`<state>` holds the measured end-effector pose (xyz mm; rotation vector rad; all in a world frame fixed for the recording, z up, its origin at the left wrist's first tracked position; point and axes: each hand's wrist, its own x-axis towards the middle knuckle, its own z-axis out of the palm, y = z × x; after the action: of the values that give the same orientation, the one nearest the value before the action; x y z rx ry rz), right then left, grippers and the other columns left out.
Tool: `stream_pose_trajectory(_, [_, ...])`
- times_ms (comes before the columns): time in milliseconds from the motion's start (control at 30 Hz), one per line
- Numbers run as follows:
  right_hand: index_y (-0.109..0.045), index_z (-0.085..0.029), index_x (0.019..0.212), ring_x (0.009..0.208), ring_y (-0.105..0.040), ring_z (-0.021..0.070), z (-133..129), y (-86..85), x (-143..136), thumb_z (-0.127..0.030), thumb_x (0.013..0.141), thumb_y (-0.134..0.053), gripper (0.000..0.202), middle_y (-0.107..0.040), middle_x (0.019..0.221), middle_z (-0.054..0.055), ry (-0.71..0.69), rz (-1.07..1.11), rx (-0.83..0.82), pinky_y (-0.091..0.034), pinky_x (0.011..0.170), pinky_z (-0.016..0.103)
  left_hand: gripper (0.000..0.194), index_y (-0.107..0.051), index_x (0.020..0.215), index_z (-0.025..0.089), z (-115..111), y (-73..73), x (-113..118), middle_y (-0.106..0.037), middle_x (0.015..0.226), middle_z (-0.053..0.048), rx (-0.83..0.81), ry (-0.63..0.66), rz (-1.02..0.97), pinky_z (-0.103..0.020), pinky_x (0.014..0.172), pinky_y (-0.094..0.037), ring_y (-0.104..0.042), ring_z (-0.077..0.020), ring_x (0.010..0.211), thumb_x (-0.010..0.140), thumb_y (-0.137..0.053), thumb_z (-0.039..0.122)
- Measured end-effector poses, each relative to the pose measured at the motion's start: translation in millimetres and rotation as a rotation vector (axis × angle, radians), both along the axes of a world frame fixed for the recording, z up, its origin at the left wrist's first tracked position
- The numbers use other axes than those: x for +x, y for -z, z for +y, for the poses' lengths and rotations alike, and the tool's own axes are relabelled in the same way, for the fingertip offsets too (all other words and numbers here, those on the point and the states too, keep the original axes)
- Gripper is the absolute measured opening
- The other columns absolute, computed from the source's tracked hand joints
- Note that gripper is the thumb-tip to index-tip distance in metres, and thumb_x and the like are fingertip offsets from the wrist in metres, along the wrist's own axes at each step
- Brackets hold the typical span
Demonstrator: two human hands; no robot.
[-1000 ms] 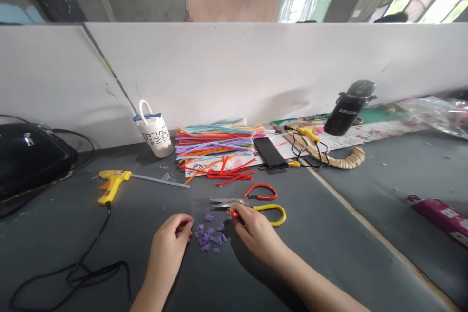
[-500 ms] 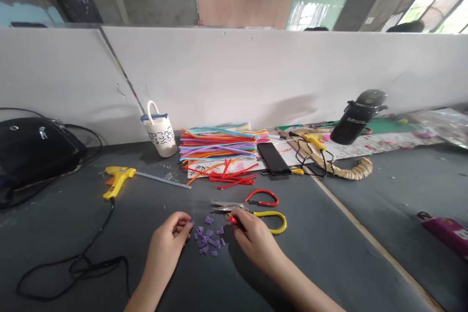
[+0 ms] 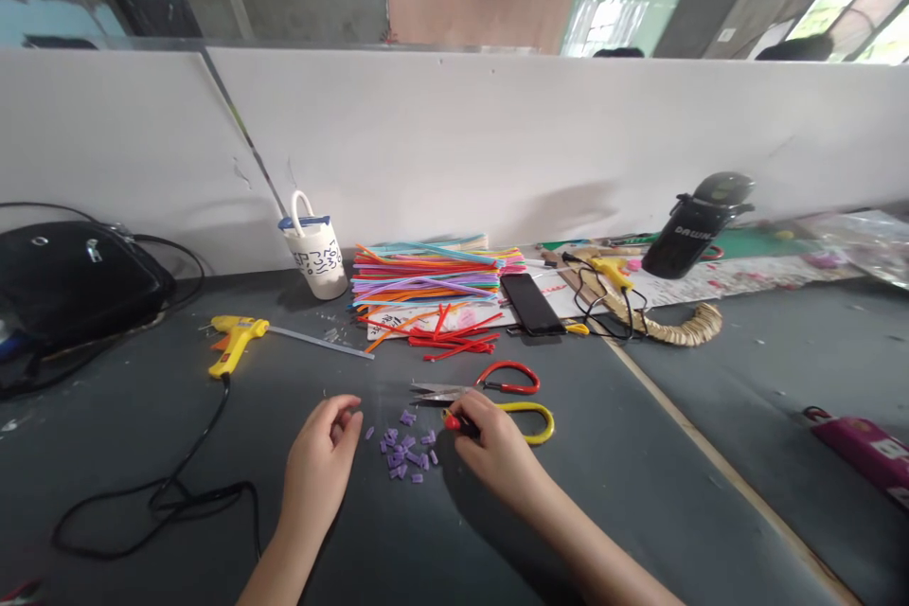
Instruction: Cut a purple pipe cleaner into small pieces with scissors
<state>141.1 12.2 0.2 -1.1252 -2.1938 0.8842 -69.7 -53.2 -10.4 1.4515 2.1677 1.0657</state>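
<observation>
i read every place from the scissors (image 3: 453,390), which lay spread, tips to the left, loops to the right. the purple bits (image 3: 408,442) sat in a loose heap on the near side of the blades, between my two hands, lying at mixed angles. one lone bit (image 3: 369,433) lay apart from the heap, nearside and left of the blade tips, its long axis slanting away to the right. the left hand (image 3: 319,454) was much the nearer to it, just beside, with fingers loosely curled, thumb parted from them and nothing i could see in its grip. the right hand (image 3: 493,440), at the near side of the pivot, was clenched round a red piece (image 3: 452,420), its end aimed left over the heap's edge. that hand hid part of the yellow loop; from my remote view i couldn't tell whether they touched. beyond the scissors lay red stems (image 3: 461,340), then a coloured bundle (image 3: 426,289) and a phone (image 3: 531,305). well left of the tips were a glue gun (image 3: 238,341) and its cord (image 3: 186,454).
</observation>
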Motion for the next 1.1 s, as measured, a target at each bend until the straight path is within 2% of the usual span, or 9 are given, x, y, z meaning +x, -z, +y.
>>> stream_pose_trajectory(167, [-0.053,-0.018,0.068,0.069,-0.05,0.015,6,-1.4,-4,-0.001,0.062,-0.044,0.02,-0.054,0.073,0.001,-0.067,-0.057,0.024,-0.037,0.062,0.023,0.014,-0.06,0.083,0.021,-1,-1.9,6,-0.062,0.076,-0.002,0.021,0.079,-0.017,-0.028,0.062,-0.044,-0.058,-0.0179,0.065,0.078,-0.048,0.025])
stream_pose_trajectory(333, [-0.062,-0.017,0.074,0.071,-0.052,0.0167,2,12.3,-15,-0.001,0.063,-0.051,0.022,-0.055,0.076,0.003,-0.125,-0.131,0.066,-0.038,0.064,0.025,0.015,-0.061,0.083,0.021,-3,-2.3,16,-0.065,0.08,-0.002,0.042,0.163,-0.048,-0.028,0.065,-0.044,-0.059,-0.0183,0.069,0.08,-0.046,0.025])
stream_pose_trajectory(467, [-0.063,-0.017,0.076,0.071,-0.052,0.0165,2,22.2,-16,0.0,0.065,-0.052,0.023,-0.054,0.077,0.003,-0.132,-0.142,0.1,-0.039,0.064,0.025,0.017,-0.061,0.083,0.022,-5,-3.4,21,-0.064,0.079,-0.003,0.057,0.19,-0.072,-0.028,0.064,-0.043,-0.059,-0.0188,0.069,0.082,-0.045,0.027])
stream_pose_trajectory(567, [-0.06,-0.016,0.072,0.07,-0.052,0.017,3,20.7,-12,0.001,0.064,-0.052,0.02,-0.054,0.075,0.003,-0.13,-0.117,0.115,-0.039,0.063,0.025,0.016,-0.061,0.082,0.022,-7,-6.9,26,-0.063,0.077,-0.002,0.054,0.208,-0.103,-0.028,0.063,-0.042,-0.057,-0.0188,0.067,0.081,-0.046,0.027])
stream_pose_trajectory(667, [-0.058,-0.016,0.072,0.07,-0.052,0.0163,1,10.8,-9,0.001,0.064,-0.05,0.021,-0.054,0.074,0.002,-0.122,-0.06,0.128,-0.039,0.062,0.025,0.015,-0.062,0.08,0.022,-9,-12.0,34,-0.063,0.075,-0.002,0.038,0.236,-0.153,-0.026,0.061,-0.042,-0.056,-0.0179,0.065,0.081,-0.049,0.028])
stream_pose_trajectory(767, [-0.057,-0.018,0.076,0.071,-0.052,0.0142,-7,-2.5,-7,-0.001,0.068,-0.05,0.02,-0.055,0.076,0.001,-0.145,0.015,0.144,-0.039,0.063,0.023,0.017,-0.064,0.08,0.021,-11,-16.3,44,-0.057,0.061,0.001,-0.063,0.263,-0.414,-0.022,0.048,-0.037,-0.05,-0.0132,0.052,0.078,-0.054,0.033])
stream_pose_trajectory(833, [-0.057,-0.018,0.077,0.07,-0.052,0.0142,-13,-9.5,-7,-0.005,0.071,-0.051,0.016,-0.055,0.077,0.002,-0.188,0.058,0.172,-0.039,0.063,0.023,0.02,-0.065,0.078,0.019,-12,-18.0,49,-0.044,0.047,0.006,-0.148,0.237,-0.707,-0.019,0.039,-0.027,-0.037,-0.0092,0.042,0.075,-0.058,0.037])
stream_pose_trajectory(900, [-0.057,-0.018,0.08,0.07,-0.051,0.0152,-18,-13.3,-7,-0.008,0.075,-0.051,0.013,-0.055,0.076,0.003,-0.237,0.089,0.22,-0.04,0.063,0.024,0.021,-0.063,0.073,0.017,-12,-19.2,51,-0.035,0.043,0.009,-0.189,0.203,-0.898,-0.018,0.037,-0.019,-0.027,-0.007,0.039,0.071,-0.063,0.039])
stream_pose_trajectory(1100, [-0.058,-0.018,0.087,0.073,-0.051,0.0168,-21,-13.3,-5,-0.01,0.08,-0.049,0.013,-0.056,0.081,0.006,-0.312,0.092,0.289,-0.041,0.067,0.027,0.023,-0.058,0.065,0.017,-12,-21.5,49,-0.034,0.041,0.01,-0.238,0.174,-0.976,-0.017,0.037,-0.014,-0.025,-0.0052,0.037,0.066,-0.068,0.037])
